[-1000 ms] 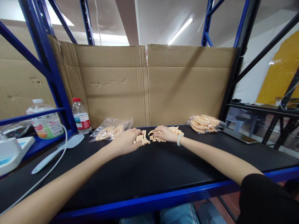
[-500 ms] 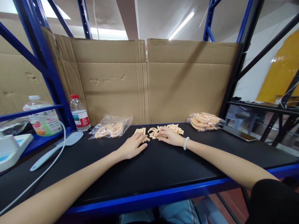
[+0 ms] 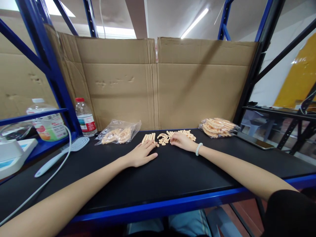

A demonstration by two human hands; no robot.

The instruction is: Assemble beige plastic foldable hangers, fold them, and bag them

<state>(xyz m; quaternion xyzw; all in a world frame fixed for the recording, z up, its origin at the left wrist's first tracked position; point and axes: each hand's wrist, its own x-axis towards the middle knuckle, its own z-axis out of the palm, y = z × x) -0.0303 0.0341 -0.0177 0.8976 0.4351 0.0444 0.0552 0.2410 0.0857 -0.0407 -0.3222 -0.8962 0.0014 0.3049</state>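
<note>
Loose peach-coloured curved plastic pieces (image 3: 163, 138) lie in a small heap at the back middle of the black shelf top (image 3: 172, 174). My left hand (image 3: 142, 155) rests flat on the shelf just in front of them, fingers stretched out, fingertips close to a neat row of the pieces (image 3: 148, 137). My right hand (image 3: 180, 141), with a pale bead bracelet on the wrist, lies curled at the heap's right side, its fingertips pinched at the pieces; what it grips I cannot make out.
A clear bag of the same pieces (image 3: 118, 133) lies at left, another full bag (image 3: 217, 127) at right. Water bottle (image 3: 85, 118), white brush (image 3: 61, 155) and white cable sit at far left. A cardboard wall (image 3: 158, 82) closes the back; a dark tablet (image 3: 254, 141) lies at right.
My left hand has drawn back from the pieces and flattened on the shelf, leaving a small row. My right hand has slid slightly back toward me at the heap's right side.
</note>
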